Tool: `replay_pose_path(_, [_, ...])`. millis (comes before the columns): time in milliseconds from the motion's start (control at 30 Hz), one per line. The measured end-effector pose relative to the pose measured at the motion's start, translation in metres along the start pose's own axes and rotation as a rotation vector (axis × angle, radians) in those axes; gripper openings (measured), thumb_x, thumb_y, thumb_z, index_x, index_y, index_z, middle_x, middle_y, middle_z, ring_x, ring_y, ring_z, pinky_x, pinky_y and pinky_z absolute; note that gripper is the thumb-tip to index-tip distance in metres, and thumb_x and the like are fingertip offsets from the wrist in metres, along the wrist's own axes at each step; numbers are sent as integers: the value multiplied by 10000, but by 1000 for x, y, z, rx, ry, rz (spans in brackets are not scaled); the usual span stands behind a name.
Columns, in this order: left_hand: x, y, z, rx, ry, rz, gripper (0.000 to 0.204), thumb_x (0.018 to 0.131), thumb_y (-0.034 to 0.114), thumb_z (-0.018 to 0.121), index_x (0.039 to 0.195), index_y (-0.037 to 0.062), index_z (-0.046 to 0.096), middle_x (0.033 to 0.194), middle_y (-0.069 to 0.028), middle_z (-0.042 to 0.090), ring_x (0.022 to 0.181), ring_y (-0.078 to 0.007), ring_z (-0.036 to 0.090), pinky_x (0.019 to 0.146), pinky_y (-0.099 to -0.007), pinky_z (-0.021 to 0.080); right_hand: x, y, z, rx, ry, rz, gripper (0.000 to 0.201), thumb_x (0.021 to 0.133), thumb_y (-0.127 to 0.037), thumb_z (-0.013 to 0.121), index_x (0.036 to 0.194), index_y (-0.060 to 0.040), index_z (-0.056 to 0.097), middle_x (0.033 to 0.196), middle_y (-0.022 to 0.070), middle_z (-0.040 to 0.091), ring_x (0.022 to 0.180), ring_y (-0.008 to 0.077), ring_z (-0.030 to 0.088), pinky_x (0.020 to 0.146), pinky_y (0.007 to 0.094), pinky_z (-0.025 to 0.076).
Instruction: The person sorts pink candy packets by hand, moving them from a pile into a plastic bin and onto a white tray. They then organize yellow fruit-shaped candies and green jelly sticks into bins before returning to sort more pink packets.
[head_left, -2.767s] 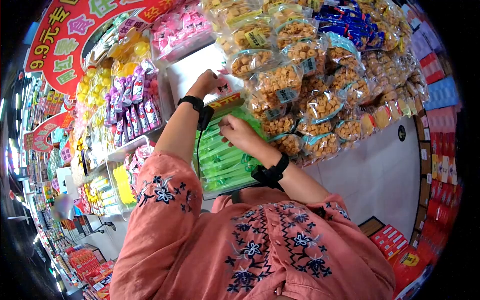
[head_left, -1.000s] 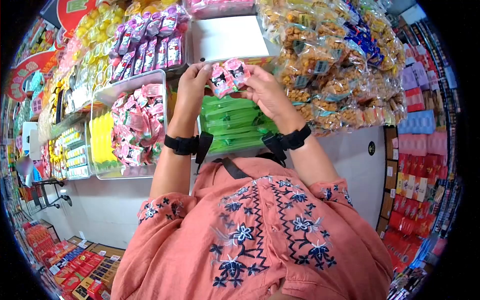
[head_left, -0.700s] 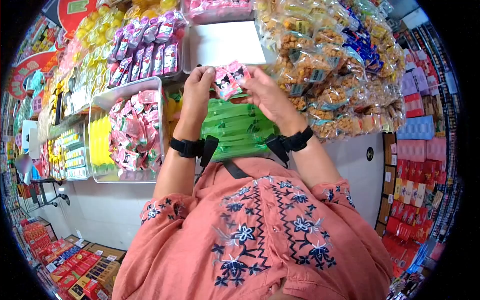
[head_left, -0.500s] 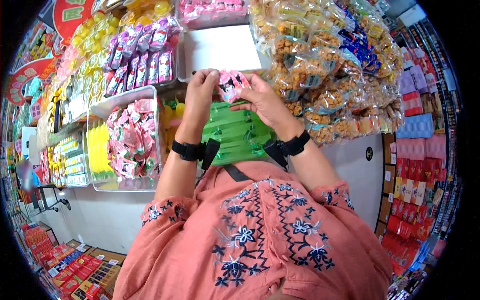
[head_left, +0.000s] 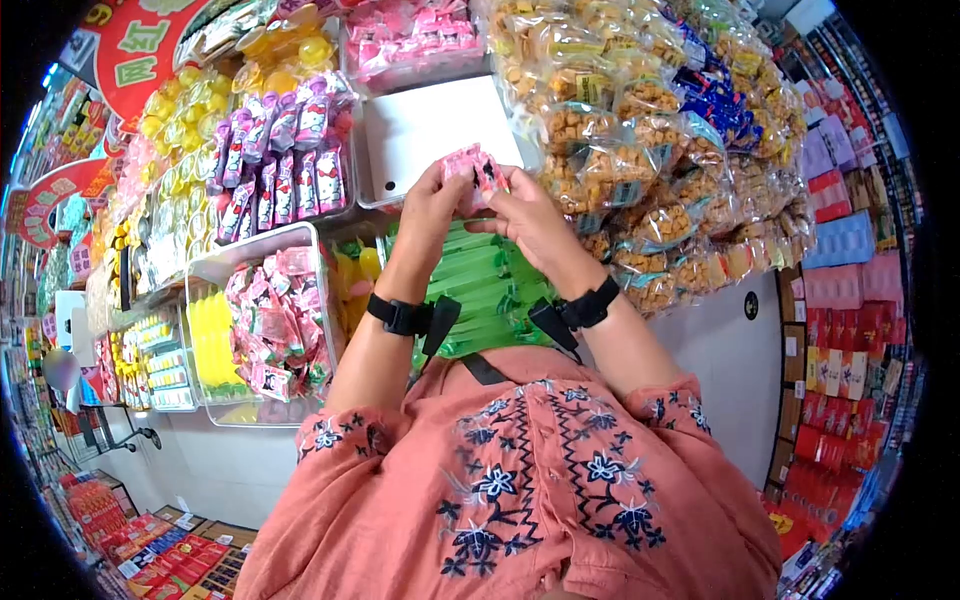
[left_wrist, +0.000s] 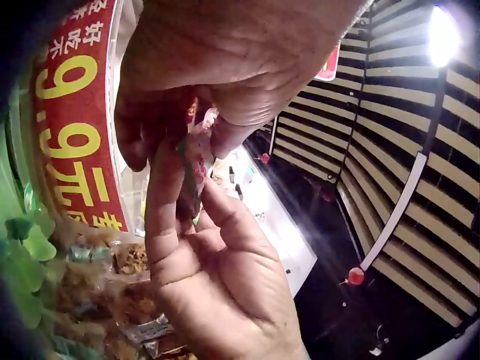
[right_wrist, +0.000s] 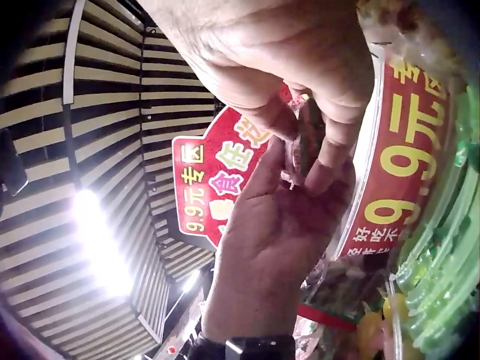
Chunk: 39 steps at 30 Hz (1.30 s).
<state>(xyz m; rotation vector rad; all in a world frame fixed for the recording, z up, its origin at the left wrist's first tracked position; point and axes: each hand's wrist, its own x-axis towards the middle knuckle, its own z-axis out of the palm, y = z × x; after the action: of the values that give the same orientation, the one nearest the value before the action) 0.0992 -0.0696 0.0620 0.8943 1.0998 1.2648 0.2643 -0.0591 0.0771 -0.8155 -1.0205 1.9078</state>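
While we pinch the small pink sweet packets [head_left: 473, 172] between both hands, the grip is all fingertips: our left hand [head_left: 432, 200] curls its fingers round the left edge and our right hand [head_left: 520, 212] closes thumb and fingers on the right edge, so neither hand is free. The packets sit raised in front of us, just over the white tray [head_left: 430, 125] and above the green packs [head_left: 480, 290] nearer our chest. From the left wrist view we see the thin wrapper [left_wrist: 196, 161] held edge-on between the fingertips [left_wrist: 161, 169] of the two hands, and the right wrist view shows the same narrow hold [right_wrist: 304, 146].

We judge the main risk to be a slip. The wrappers look glossy and there seems to be more than one of them, so if one hand loosens while the other pulls, a packet could slide out and drop among the green packs or into the clear bin of pink sweets [head_left: 270, 320] to our left, where it would be hard to pick out again.

A second risk lies to the right: the bagged snacks [head_left: 640, 160] are piled loosely and stand close to our right hand, so a wide swing of the elbow could knock some down. Pulling the two edges too hard could also tear the wrapper.
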Motion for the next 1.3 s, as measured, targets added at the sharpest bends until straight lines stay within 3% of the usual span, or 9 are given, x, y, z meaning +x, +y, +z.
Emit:
replay_pose_path(33, [7,-3,1,48,33,48,214,980,204,624,1049,3,641,795,16,579,695,-80,499,604,-254,421,4,3,-1,-8,4,0,336,1010,-108,539,1324,-23,454,1191,99,615,1004,191,667,833,387,599])
replay_pose_path(133, [10,0,0,18,44,59,204,982,205,624,1034,8,637,798,16,580,701,-78,502,609,-250,419,11,10,-4,-14,4,11,309,1015,-123,533,1294,-16,457,1172,113,621,999,207,672,832,385,600])
replay_pose_path(467, [14,-12,-10,-200,71,1,260,1027,284,575,1133,58,645,777,67,507,680,-46,428,613,-219,365,11,8,-3,-52,44,50,262,1042,-149,492,1237,26,509,1174,153,648,981,254,692,850,386,597])
replay_pose_path(500, [13,-11,-17,-207,22,-33,286,1042,266,570,1217,44,614,1002,3,665,867,-85,625,757,-253,507,11,8,-3,-53,50,51,262,1040,-150,490,1238,21,505,1172,156,645,969,251,691,841,384,601])
replay_pose_path(900, [15,-27,-24,-292,71,-83,238,1048,271,561,1106,61,657,829,45,589,697,-72,527,624,-254,440,9,11,-2,-16,37,30,260,1057,-186,473,1244,-9,511,1171,113,641,981,215,684,863,391,592])
replay_pose_path(1200, [10,-23,-17,-291,104,-14,287,1041,258,572,1187,23,648,898,20,636,721,-68,555,619,-232,452,6,14,0,-114,0,18,390,1046,-163,485,1410,-31,438,1196,122,646,997,219,691,833,364,600])
replay_pose_path(1300, [6,-14,-12,-221,126,-41,272,1026,267,578,1131,35,674,778,61,548,645,-39,402,575,-205,324,8,12,-3,-143,-6,11,398,1041,-150,481,1420,-38,433,1180,127,651,972,220,697,805,356,608])
